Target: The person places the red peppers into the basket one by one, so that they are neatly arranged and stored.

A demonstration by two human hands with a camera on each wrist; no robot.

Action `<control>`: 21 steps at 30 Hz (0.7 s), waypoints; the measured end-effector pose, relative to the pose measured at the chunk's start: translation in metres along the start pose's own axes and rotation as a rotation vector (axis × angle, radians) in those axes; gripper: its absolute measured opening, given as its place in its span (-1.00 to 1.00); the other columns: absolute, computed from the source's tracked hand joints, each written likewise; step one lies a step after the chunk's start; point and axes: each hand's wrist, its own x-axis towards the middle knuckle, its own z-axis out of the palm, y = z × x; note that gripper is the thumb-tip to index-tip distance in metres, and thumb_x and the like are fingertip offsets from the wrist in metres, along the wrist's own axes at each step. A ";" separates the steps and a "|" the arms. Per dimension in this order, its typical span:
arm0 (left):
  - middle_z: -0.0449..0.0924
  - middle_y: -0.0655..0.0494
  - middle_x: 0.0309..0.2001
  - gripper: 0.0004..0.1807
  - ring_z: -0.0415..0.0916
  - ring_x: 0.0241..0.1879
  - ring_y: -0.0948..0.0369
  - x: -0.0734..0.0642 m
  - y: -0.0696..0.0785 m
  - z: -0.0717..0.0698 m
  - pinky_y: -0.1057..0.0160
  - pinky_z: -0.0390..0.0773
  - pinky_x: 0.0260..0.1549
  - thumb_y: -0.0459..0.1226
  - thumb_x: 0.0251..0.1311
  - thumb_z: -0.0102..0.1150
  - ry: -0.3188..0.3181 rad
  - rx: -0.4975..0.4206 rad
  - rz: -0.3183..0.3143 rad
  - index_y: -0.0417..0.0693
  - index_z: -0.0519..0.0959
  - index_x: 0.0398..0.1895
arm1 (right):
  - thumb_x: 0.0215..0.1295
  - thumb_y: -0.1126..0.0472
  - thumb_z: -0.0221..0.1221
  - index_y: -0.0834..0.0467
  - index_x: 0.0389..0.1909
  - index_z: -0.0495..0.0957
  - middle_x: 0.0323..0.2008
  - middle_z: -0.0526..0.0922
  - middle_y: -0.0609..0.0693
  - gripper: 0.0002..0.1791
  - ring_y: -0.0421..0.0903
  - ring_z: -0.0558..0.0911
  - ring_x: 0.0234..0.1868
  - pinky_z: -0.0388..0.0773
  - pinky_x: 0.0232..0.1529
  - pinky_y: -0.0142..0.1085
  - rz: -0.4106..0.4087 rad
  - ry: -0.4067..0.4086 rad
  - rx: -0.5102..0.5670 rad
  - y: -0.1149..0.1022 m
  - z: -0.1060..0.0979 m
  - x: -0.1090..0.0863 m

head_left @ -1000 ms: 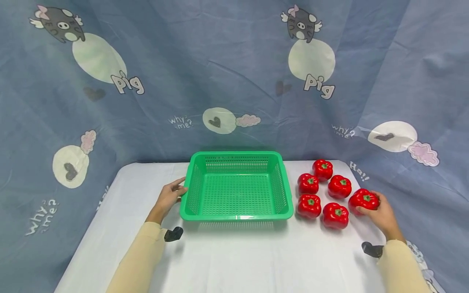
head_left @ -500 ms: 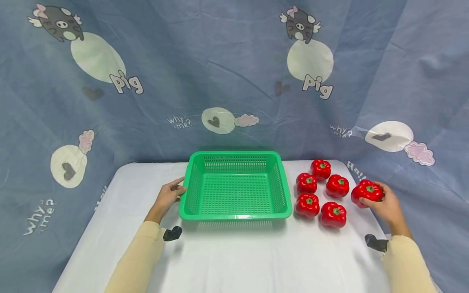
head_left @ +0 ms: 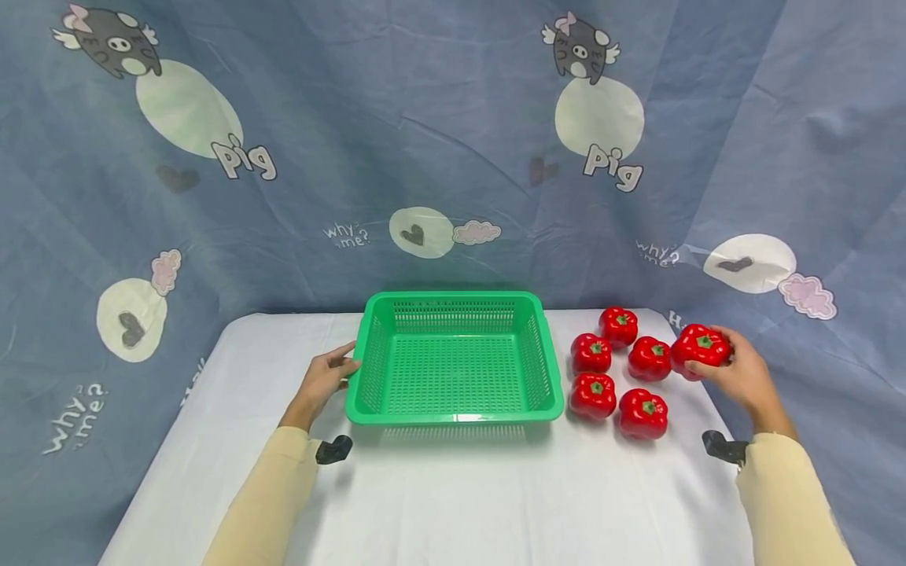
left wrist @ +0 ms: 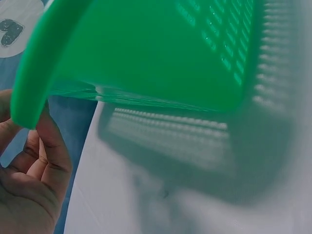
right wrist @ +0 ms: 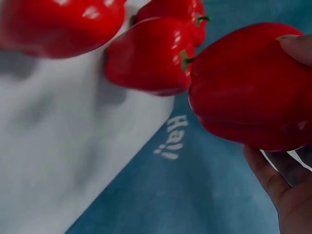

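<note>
My right hand (head_left: 743, 376) grips a red bell pepper (head_left: 699, 347) between thumb and fingers, holding it up near the table's right edge. In the right wrist view this bell pepper (right wrist: 248, 87) hangs beyond the white tabletop's edge. Several other red bell peppers (head_left: 642, 413) with green stems stand grouped to the left of that hand. At the table's middle rear is a green plastic basket (head_left: 453, 419) with nothing inside. My left hand (head_left: 327, 381) pinches its left rim; in the left wrist view the fingers (left wrist: 53, 146) sit around the rim's edge.
The basket and peppers are on a white tabletop (head_left: 439, 503). Behind it and at both sides hangs a blue printed cloth (head_left: 453, 141). A black wrist camera (head_left: 723, 448) sits on the right sleeve, another (head_left: 334, 450) on the left.
My right hand has raised the bell pepper off the table, first a little to the right, then farther back. The left hand and the basket stay in place.
</note>
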 end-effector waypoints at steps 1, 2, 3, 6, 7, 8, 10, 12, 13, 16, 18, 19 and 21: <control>0.41 -0.15 0.13 -0.39 0.46 -0.03 0.13 0.000 0.000 0.000 0.08 0.51 0.08 -0.20 0.39 0.04 0.000 0.000 0.003 0.00 0.18 0.47 | 0.21 0.07 0.31 0.45 0.42 -0.09 0.22 0.14 0.53 0.01 0.50 0.21 0.15 0.51 -0.04 0.26 -0.010 -0.006 -0.001 -0.003 -0.001 0.001; 0.41 -0.15 0.13 -0.40 0.46 -0.03 0.14 0.000 0.001 0.000 0.08 0.51 0.08 -0.21 0.40 0.03 -0.001 0.001 0.005 -0.01 0.18 0.47 | 0.20 0.06 0.31 0.44 0.42 -0.09 0.22 0.15 0.53 0.01 0.50 0.22 0.15 0.52 -0.05 0.24 -0.019 -0.013 0.002 -0.006 -0.002 0.003; 0.41 -0.15 0.13 -0.40 0.46 -0.04 0.14 0.000 0.001 0.000 0.08 0.51 0.08 -0.21 0.40 0.03 -0.002 0.002 0.007 -0.02 0.18 0.47 | 0.20 0.06 0.31 0.44 0.42 -0.08 0.21 0.16 0.52 0.01 0.48 0.24 0.14 0.54 -0.06 0.22 -0.033 -0.018 0.003 -0.008 -0.002 0.004; 0.42 -0.14 0.12 -0.39 0.47 -0.07 0.17 0.000 0.002 -0.002 0.09 0.51 0.07 -0.22 0.39 0.04 0.001 0.002 0.005 -0.04 0.18 0.47 | 0.20 0.07 0.31 0.43 0.41 -0.03 0.20 0.21 0.50 -0.02 0.44 0.30 0.12 0.57 -0.08 0.14 -0.079 -0.025 -0.004 -0.017 -0.002 0.009; 0.42 -0.13 0.11 -0.39 0.47 -0.08 0.18 0.000 0.002 -0.002 0.09 0.51 0.07 -0.22 0.39 0.05 0.000 0.004 0.004 -0.04 0.18 0.47 | 0.20 0.07 0.31 0.43 0.41 -0.02 0.20 0.22 0.49 -0.04 0.42 0.31 0.11 0.56 -0.08 0.11 -0.090 -0.027 -0.003 -0.020 -0.001 0.011; 0.42 -0.13 0.11 -0.39 0.47 -0.09 0.19 0.000 0.002 -0.002 0.10 0.52 0.06 -0.22 0.39 0.05 -0.001 0.005 0.005 -0.05 0.18 0.47 | 0.19 0.08 0.32 0.42 0.41 -0.01 0.20 0.22 0.48 -0.04 0.42 0.31 0.11 0.56 -0.08 0.11 -0.097 -0.030 -0.004 -0.023 -0.001 0.012; 0.42 -0.12 0.10 -0.38 0.47 -0.10 0.20 0.000 0.002 -0.002 0.10 0.52 0.06 -0.21 0.38 0.06 -0.002 0.004 0.006 -0.05 0.18 0.47 | 0.19 0.08 0.32 0.41 0.42 0.00 0.20 0.23 0.47 -0.04 0.41 0.32 0.12 0.55 -0.06 0.12 -0.107 -0.036 -0.006 -0.029 0.001 0.016; 0.43 -0.12 0.10 -0.38 0.47 -0.10 0.20 0.000 0.001 -0.002 0.11 0.52 0.05 -0.21 0.38 0.07 -0.002 0.002 0.006 -0.04 0.19 0.46 | 0.17 0.09 0.33 0.39 0.42 -0.01 0.21 0.22 0.47 -0.03 0.41 0.31 0.12 0.53 -0.04 0.18 -0.105 -0.042 -0.012 -0.035 0.003 0.019; 0.43 -0.12 0.10 -0.38 0.48 -0.10 0.20 0.000 0.001 -0.002 0.11 0.52 0.05 -0.21 0.37 0.07 -0.003 0.000 0.007 -0.04 0.19 0.46 | 0.17 0.10 0.33 0.39 0.43 -0.01 0.22 0.21 0.47 -0.03 0.41 0.31 0.13 0.51 -0.02 0.21 -0.105 -0.045 -0.013 -0.039 0.004 0.021; 0.43 -0.13 0.11 -0.38 0.48 -0.09 0.19 0.000 0.000 -0.003 0.11 0.53 0.05 -0.21 0.38 0.07 0.000 0.002 0.006 -0.03 0.19 0.46 | 0.16 0.12 0.33 0.39 0.42 -0.01 0.23 0.21 0.47 -0.04 0.42 0.30 0.15 0.47 0.03 0.25 -0.112 -0.060 -0.009 -0.048 0.010 0.028; 0.44 -0.12 0.10 -0.39 0.48 -0.09 0.19 0.001 0.000 -0.002 0.11 0.53 0.04 -0.22 0.37 0.07 0.006 0.001 -0.002 -0.02 0.20 0.46 | 0.15 0.13 0.34 0.38 0.42 0.00 0.24 0.21 0.47 -0.04 0.42 0.30 0.16 0.45 0.06 0.25 -0.120 -0.069 -0.010 -0.053 0.013 0.032; 0.44 -0.12 0.10 -0.39 0.47 -0.09 0.19 0.002 0.000 -0.001 0.11 0.53 0.04 -0.22 0.37 0.07 0.004 -0.002 -0.004 -0.01 0.20 0.46 | 0.15 0.13 0.34 0.38 0.42 0.01 0.24 0.21 0.47 -0.04 0.42 0.30 0.17 0.45 0.07 0.25 -0.123 -0.075 -0.003 -0.055 0.015 0.033; 0.44 -0.13 0.10 -0.39 0.48 -0.09 0.19 0.003 0.001 0.001 0.11 0.53 0.03 -0.21 0.37 0.07 -0.003 -0.001 -0.001 -0.01 0.20 0.46 | 0.14 0.14 0.34 0.36 0.43 0.01 0.25 0.21 0.45 -0.04 0.40 0.30 0.18 0.45 0.07 0.24 -0.116 -0.081 0.002 -0.059 0.018 0.036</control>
